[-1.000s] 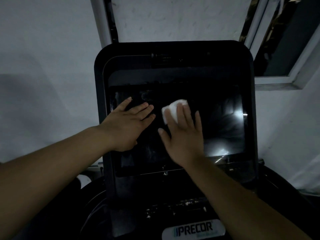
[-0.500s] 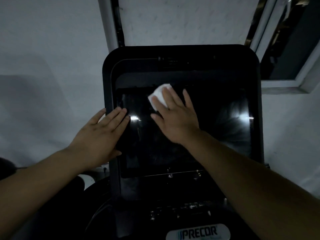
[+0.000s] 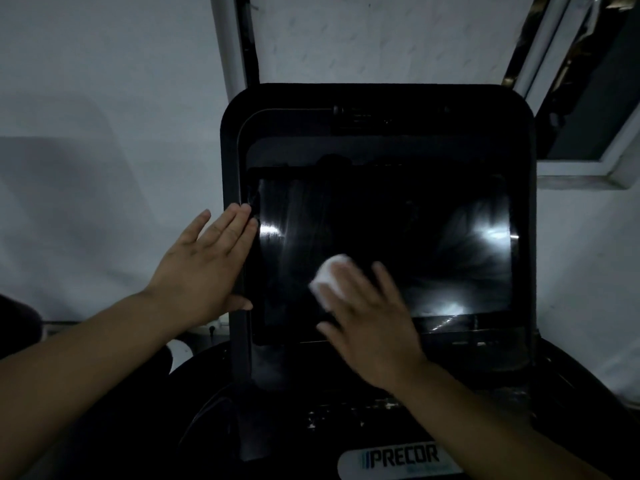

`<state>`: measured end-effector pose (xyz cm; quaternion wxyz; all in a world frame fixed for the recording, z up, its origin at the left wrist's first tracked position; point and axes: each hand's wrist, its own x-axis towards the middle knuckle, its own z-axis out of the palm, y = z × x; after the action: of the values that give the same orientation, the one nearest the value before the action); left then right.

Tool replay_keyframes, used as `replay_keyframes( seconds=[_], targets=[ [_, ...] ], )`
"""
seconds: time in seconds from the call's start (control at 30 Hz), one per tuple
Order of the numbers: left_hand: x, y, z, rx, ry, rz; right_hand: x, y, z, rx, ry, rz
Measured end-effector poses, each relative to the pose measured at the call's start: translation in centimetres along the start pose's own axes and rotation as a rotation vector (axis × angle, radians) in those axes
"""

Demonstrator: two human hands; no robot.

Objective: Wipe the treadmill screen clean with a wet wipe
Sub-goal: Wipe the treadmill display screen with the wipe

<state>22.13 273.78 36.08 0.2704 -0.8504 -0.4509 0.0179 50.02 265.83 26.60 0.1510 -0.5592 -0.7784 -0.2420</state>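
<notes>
The dark treadmill screen [image 3: 433, 244] fills the middle of the view inside its black console housing [image 3: 381, 98]. My right hand [image 3: 370, 317] lies flat on the lower left part of the screen, fingers straight, pressing a white wet wipe [image 3: 327, 275] against the glass; the hand is motion-blurred. Only the wipe's upper left part shows past my fingertips. My left hand [image 3: 204, 268] rests flat with straight fingers on the left edge of the console frame. Streaks and light reflections show on the glass.
A white wall surrounds the console. A window frame [image 3: 588, 161] stands at the upper right, a vertical white pipe or frame [image 3: 228, 39] at the upper left. Below the screen lie the dark control panel and a Precor label [image 3: 401, 457].
My right hand has swept the wipe from the upper left of the screen down to its lower left. My left hand slid off the glass onto the console's left edge.
</notes>
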Motion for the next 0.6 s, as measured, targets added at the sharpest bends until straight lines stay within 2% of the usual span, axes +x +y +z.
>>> replay_keyframes(
  seconds=[0.1, 0.17, 0.3, 0.37, 0.43, 0.6],
  targets=[
    [0.1, 0.5, 0.3, 0.042, -0.007, -0.019, -1.7, 2.1, 0.1, -0.015, 0.038, 0.351],
    [0.1, 0.7, 0.1, 0.063, -0.019, -0.019, -2.2, -0.7, 0.7, 0.015, 0.013, 0.441],
    [-0.1, 2.2, -0.7, 0.058, -0.006, 0.053, -3.2, -9.8, 1.9, 0.186, 0.025, 0.241],
    [-0.2, 3.7, -0.9, -0.005, 0.036, 0.111, -4.3, -11.4, 2.4, 0.216, 0.05, 0.19],
    [-0.1, 5.6, -1.0, -0.081, 0.084, 0.164, -5.6, -10.5, 2.5, 0.187, 0.055, 0.187],
    [-0.4, 9.2, -0.9, -0.164, -0.03, 0.171, -8.5, -4.3, 2.2, 0.057, 0.047, 0.278]
  ],
)
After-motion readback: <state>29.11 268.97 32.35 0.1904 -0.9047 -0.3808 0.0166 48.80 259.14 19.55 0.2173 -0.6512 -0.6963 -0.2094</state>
